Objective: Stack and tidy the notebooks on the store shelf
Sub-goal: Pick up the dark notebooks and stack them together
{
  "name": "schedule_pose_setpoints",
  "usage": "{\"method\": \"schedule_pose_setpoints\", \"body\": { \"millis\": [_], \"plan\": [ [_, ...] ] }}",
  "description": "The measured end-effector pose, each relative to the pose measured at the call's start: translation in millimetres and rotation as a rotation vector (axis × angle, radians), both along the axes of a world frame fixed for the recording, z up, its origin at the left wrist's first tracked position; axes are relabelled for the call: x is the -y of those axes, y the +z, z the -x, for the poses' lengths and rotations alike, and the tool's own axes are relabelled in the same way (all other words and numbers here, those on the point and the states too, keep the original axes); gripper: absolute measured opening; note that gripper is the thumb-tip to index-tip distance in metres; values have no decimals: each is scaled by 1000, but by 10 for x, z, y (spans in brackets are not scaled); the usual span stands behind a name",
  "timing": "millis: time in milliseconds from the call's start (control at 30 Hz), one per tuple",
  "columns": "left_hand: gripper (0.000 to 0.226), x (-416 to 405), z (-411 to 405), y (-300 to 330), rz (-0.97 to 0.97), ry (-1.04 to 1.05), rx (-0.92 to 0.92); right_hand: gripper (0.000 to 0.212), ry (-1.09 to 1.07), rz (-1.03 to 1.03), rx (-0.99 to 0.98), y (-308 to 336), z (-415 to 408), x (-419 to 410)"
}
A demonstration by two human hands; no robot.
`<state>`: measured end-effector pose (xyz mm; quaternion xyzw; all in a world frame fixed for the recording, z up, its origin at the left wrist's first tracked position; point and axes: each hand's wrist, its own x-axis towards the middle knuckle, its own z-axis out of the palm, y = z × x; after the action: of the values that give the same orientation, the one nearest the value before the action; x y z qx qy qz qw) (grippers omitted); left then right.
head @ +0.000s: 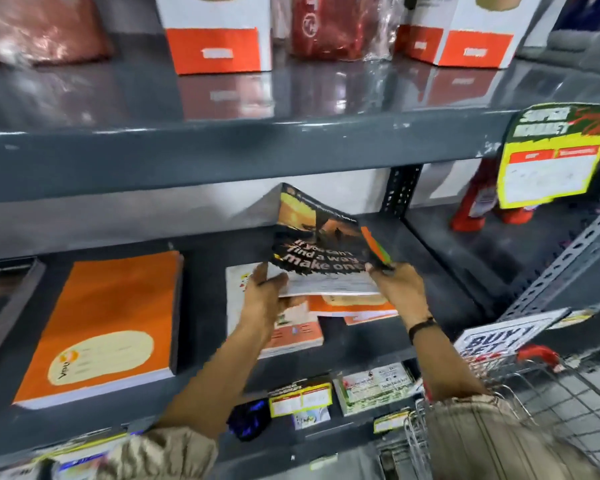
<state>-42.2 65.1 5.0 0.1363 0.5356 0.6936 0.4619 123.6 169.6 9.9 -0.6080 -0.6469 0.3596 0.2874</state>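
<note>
Both hands, left hand (269, 292) and right hand (397, 285), grip a dark glossy-covered notebook (321, 242), tilted above scattered orange-and-white notebooks (293, 336) near the grey metal shelf (201, 289) front edge.

Black-and-orange notebook (317, 237); plain orange stack (104, 323); dark grey shelf (222, 147); yellow tag (551, 168)
</note>
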Motion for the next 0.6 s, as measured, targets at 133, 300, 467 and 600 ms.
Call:
{"method": "schedule_pose_setpoints", "body": {
  "millis": [133, 300, 467, 600],
  "plan": [
    [24, 723, 910, -44, -75, 84, -49, 16, 157, 317, -402, 90, 774, 604],
    [20, 1842, 2024, -60, 11, 260, -224, 3, 395, 397, -389, -92, 1936, 1479],
    [25, 3034, 3072, -147, 217, 454, -479, 25, 708, 138, -221, -249, 3077, 2410],
    [36, 3593, 3549, -120, 497, 493, -844, 37, 802, 20, -113, -294, 3693, 2896]
  ]
}}
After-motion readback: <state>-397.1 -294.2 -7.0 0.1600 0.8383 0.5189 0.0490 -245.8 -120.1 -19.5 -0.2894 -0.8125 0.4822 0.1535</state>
